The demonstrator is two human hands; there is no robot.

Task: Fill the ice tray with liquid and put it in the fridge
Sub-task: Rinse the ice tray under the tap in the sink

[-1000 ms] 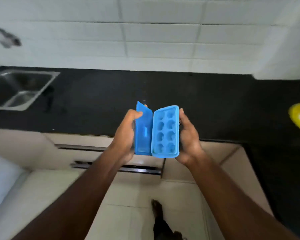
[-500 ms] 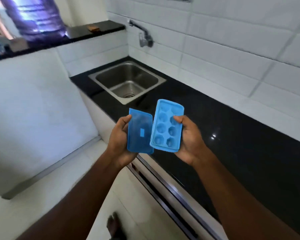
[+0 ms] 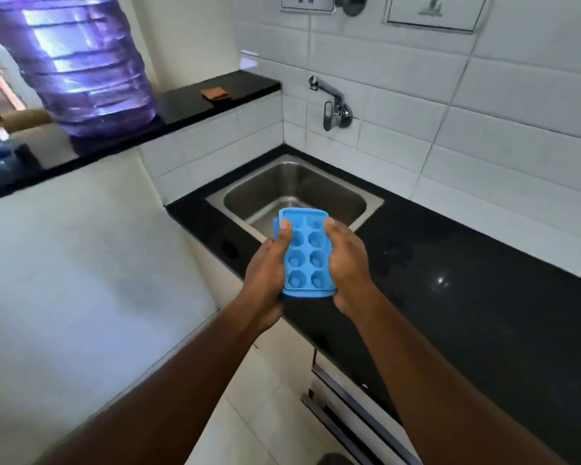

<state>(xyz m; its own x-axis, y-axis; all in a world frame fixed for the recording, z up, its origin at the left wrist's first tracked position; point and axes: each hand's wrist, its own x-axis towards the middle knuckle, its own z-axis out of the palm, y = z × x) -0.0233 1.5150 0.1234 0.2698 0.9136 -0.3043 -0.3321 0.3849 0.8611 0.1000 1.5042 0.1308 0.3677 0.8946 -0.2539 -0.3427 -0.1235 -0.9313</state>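
Ice tray (image 3: pixel 305 255) is held level, cavities up, over the near rim of the sink (image 3: pixel 296 193), presumably so it can be filled under the tap (image 3: pixel 331 104); its long edges are clasped between left hand (image 3: pixel 269 266) and right hand (image 3: pixel 348 263), fingers closed on it.

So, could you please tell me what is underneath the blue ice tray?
A blue lid edge shows under the ice tray; the rest is covered.
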